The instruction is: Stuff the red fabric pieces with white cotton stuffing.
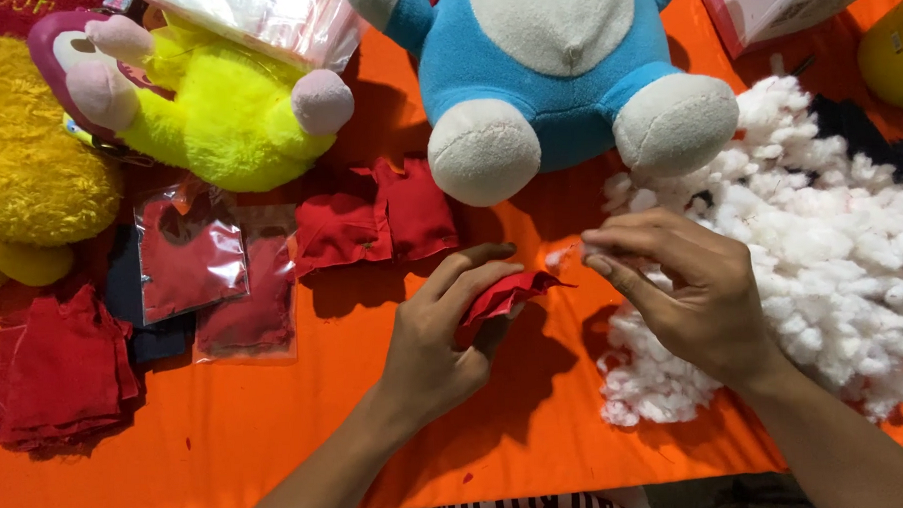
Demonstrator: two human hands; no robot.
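At frame centre I see the left hand (pixel 444 334) with its grip closed on a small red fabric pouch (pixel 503 294). Just to its right, the right hand (pixel 688 291) pinches a small tuft of white stuffing (pixel 564 256) in a narrow fingertip grip, close to the pouch opening. A large pile of white fibre stuffing (pixel 821 241) fills the right of the frame on the orange-covered table (pixel 278 430). 1 blue and white plush toy (pixel 555 70) sits at top centre.
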